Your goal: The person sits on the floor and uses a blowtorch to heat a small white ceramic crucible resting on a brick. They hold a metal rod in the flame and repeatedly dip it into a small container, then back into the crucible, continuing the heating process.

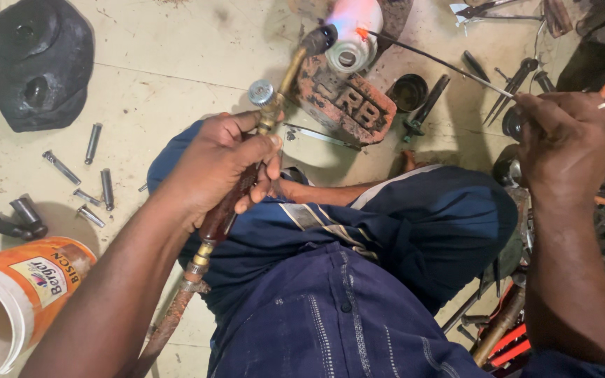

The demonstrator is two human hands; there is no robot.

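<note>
Torch flame and thin rod meet at a white metal cylinder propped on a brick.

Left hand (222, 164), fingers clenched, grips the brass torch with dark red handle (246, 175); its flame plays on the white cylinder (353, 35), open end empty, leaning on the reddish lettered brick (348, 105). Right hand (568, 143) pinches the thin metal rod (435, 61), tip glowing. On the floor (155, 63), an orange-and-white plastic bucket (15, 290) is open, its contents out of sight; a small dark round tin (407, 91) stands nearby.
</note>
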